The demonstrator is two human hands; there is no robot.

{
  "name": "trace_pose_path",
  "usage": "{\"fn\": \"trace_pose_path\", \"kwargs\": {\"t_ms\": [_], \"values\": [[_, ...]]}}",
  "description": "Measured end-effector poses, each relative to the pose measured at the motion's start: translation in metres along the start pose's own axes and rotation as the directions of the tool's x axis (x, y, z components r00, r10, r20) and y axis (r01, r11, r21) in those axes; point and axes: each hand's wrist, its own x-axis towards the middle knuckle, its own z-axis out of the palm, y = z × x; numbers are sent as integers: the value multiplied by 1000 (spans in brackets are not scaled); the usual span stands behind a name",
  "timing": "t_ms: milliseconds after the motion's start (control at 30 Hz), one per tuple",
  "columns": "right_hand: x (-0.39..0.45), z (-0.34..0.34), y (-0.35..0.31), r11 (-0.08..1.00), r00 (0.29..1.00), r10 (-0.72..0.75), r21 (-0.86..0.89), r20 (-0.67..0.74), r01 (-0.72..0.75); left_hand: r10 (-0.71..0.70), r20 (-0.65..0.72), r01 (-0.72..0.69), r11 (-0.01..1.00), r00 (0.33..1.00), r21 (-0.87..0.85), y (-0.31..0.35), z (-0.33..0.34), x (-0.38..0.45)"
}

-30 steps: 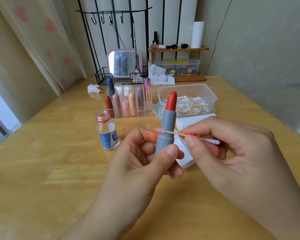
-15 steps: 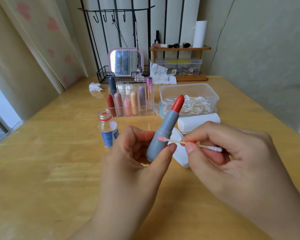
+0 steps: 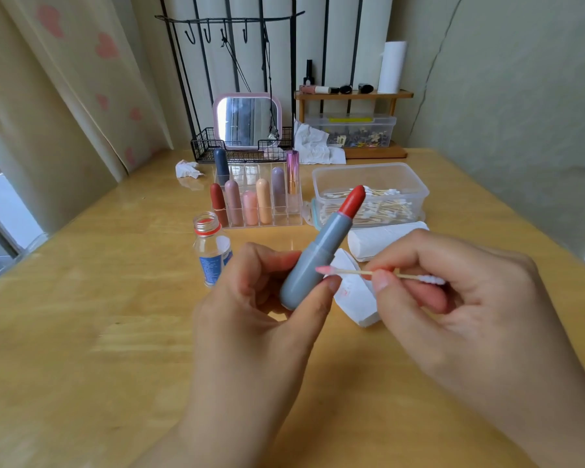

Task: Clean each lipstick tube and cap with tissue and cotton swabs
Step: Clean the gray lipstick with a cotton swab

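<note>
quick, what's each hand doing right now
Left hand: holding the grey lipstick tube.
Right hand: pinching a cotton swab.

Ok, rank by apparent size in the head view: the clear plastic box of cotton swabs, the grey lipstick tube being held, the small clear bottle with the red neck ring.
1. Clear plastic box of cotton swabs.
2. Grey lipstick tube, though nearness to the camera inflates it.
3. Small clear bottle.
</note>
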Motion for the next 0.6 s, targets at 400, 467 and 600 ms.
{"fn": "trace_pose_path", "kwargs": {"t_ms": [400,467,600], "values": [[0,-1,-1,995,999,33,93,2,-33,-22,-9,22,1000,1000,-17,1,0,-2],[-1,2,-1,997,999,46,61,-2,-46,-19,-16,19,999,1000,-29,1,0,-1],[-3,6,-3,998,999,52,19,-2,-52,8,-12,-9,1000,1000,-13,2,1,-1]]}}
